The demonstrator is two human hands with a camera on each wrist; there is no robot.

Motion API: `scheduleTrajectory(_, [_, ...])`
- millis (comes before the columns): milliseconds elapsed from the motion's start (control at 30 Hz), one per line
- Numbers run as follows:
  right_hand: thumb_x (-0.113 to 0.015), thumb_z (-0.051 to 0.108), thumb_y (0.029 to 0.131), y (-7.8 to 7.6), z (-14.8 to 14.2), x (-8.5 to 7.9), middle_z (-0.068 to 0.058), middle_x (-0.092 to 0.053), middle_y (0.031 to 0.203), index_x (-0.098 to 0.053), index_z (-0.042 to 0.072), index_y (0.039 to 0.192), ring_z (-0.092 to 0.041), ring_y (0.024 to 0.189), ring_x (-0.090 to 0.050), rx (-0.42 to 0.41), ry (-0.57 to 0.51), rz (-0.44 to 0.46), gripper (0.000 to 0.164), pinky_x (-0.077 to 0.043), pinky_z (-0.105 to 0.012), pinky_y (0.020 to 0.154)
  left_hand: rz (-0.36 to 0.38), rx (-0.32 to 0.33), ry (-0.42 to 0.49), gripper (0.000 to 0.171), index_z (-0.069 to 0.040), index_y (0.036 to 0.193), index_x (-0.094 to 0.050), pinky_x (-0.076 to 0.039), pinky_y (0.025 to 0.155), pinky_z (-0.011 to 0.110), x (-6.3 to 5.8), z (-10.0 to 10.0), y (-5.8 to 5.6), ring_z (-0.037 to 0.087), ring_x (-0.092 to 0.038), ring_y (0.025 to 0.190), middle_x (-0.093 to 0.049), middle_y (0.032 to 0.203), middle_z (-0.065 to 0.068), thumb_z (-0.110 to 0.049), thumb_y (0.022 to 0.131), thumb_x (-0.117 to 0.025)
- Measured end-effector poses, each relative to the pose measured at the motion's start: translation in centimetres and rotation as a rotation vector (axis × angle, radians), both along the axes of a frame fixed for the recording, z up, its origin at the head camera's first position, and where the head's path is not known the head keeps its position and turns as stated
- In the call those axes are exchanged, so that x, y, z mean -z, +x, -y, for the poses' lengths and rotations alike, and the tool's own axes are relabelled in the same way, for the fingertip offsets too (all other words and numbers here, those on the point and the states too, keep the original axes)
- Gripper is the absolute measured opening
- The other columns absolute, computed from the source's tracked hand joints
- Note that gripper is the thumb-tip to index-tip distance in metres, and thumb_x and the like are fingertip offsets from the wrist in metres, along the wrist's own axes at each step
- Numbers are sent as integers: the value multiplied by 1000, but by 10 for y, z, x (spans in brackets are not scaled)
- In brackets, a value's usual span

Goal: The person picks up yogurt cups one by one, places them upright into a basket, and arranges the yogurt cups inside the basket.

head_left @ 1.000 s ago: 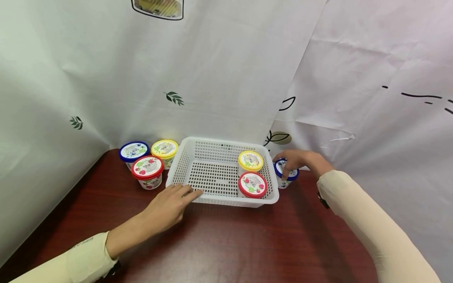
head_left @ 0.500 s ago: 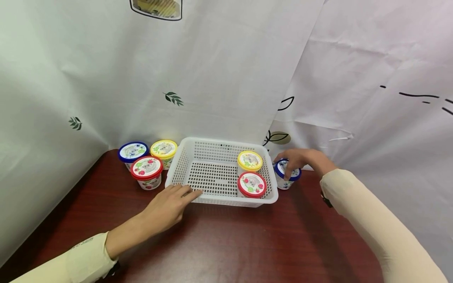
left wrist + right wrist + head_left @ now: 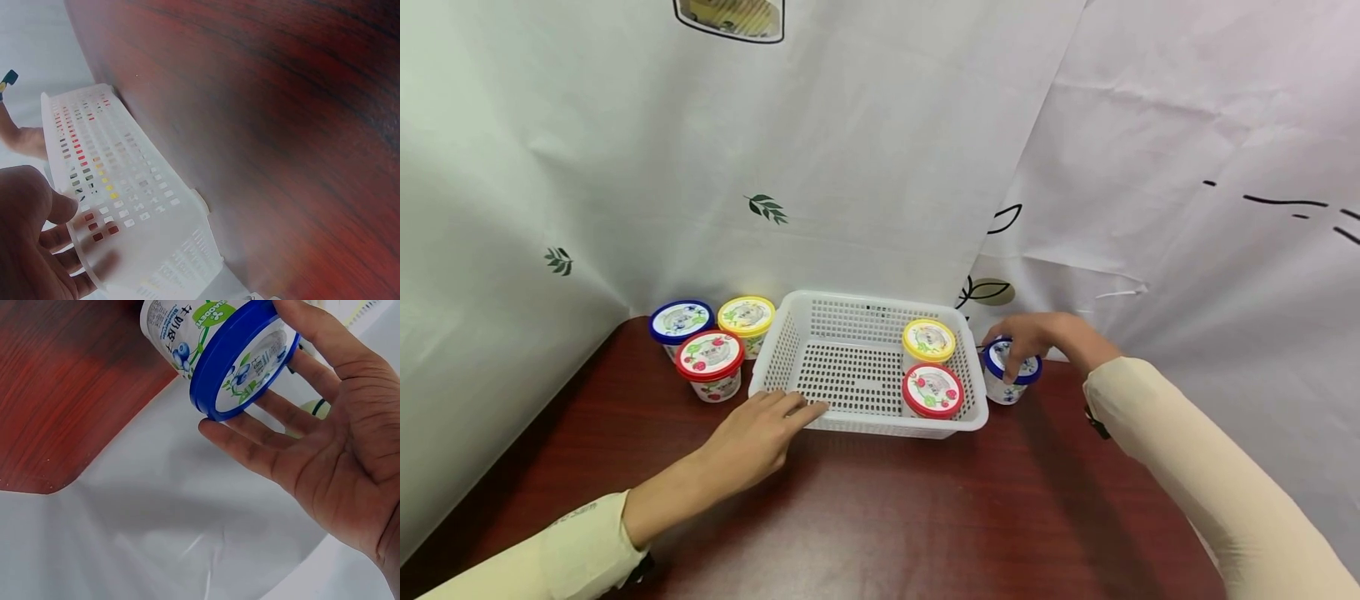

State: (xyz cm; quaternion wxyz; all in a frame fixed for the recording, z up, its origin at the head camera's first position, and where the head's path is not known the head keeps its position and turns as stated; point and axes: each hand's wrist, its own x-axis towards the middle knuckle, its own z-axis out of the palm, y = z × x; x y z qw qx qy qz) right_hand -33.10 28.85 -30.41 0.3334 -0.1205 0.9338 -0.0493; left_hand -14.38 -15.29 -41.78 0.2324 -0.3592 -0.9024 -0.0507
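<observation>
A white perforated plastic basket [image 3: 880, 427] stands at the middle of the table in the head view. My left hand [image 3: 760, 433] grips its near-left rim, thumb outside and fingers over the inner side, as the left wrist view of the basket wall [image 3: 156, 244] shows. To the basket's right, my right hand [image 3: 1032, 335] holds a blue-lidded paper tub [image 3: 1003, 392] from above. In the right wrist view thumb and fingers spread around the edge of its blue lid [image 3: 209, 378], above a blueberry print. Inside the basket's right end are a yellow-lidded tub [image 3: 928, 340] and a red-lidded tub [image 3: 933, 392].
Left of the basket, three more tubs stand close together: one blue-lidded [image 3: 682, 320], one red-lidded [image 3: 710, 357] and one yellow-lidded [image 3: 747, 317]. The dark red wooden table [image 3: 880, 517] meets a pale printed cloth [image 3: 880, 167] behind and at the sides.
My right hand and the blue-lidded tub have shifted slightly rightward and nearer to me, widening the gap to the basket. The left hand keeps its place on the rim.
</observation>
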Motion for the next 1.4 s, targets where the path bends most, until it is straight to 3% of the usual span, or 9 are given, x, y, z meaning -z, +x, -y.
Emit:
scheduleTrajectory(667, [-98,25,88,6,15,-19,-28,-59,157,-50,10,168,-43,133,-70,-2,-4,5,95,-64,-64,107,-7,6,2,58,-13,141,-76,-64,95,45,1,1,-2,29,-74,107,-77,117,7,5,86,-77])
scheduleTrajectory(900, [-97,25,88,9,15,-27,-29,-58,159,-50,7,168,-46,137,-69,-27,-18,-29,95,-63,-66,108,-14,12,4,57,-13,140,-77,-64,94,44,1,0,-3,29,-74,106,-77,116,7,5,86,-77])
scheduleTrajectory(1167, [-97,28,87,13,13,-40,-28,-63,154,-52,6,167,-43,131,-72,-90,-1,-94,94,-66,-56,104,-11,13,7,57,-13,140,-77,-64,94,44,0,0,-3,29,-74,106,-77,116,7,5,86,-77])
scheduleTrajectory(1400, [-98,29,86,14,14,-46,-27,-64,154,-53,8,166,-43,133,-71,-106,-2,-119,94,-66,-57,106,-4,9,7,57,-13,141,-77,-64,93,45,0,1,-1,29,-73,105,-77,116,7,5,86,-77])
